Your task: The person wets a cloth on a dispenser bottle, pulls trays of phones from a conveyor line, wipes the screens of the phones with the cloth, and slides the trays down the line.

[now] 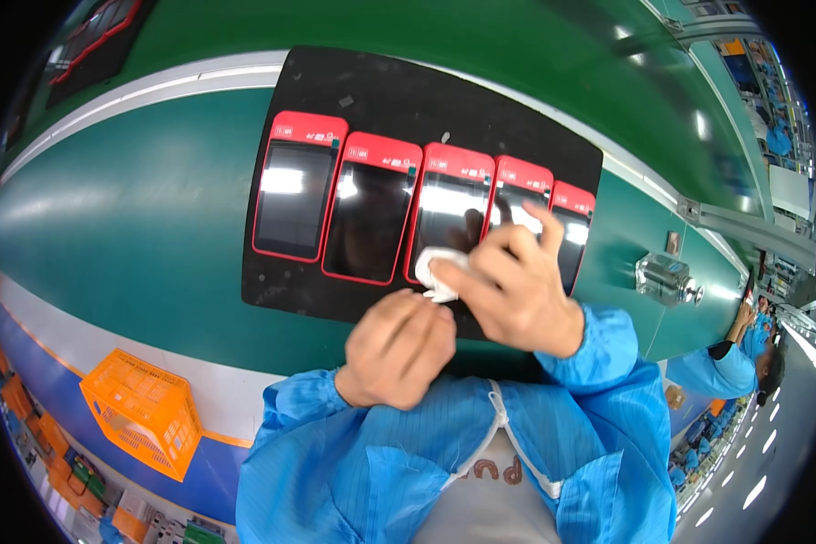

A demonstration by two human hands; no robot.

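Several flat devices with red frames and dark glossy screens, such as the leftmost device (290, 199), lie in a row on a black mat (326, 91). A crumpled white cloth (442, 261) is over the lower edge of the middle device (453, 195). My right hand (521, 286) pinches it between thumb and fingers, with the other fingers raised over the devices to the right. My left hand (399, 349) is closed, its fingertips pressed together at the cloth's lower end, in front of the mat's near edge.
A glass bottle with a metal top (666, 278) stands on the green table (136, 208), right of the mat. An orange plastic crate (145, 408) is below the table's front edge at left. Another person in blue (721, 370) is at far right. A metal rail (752, 227) runs beyond the bottle.
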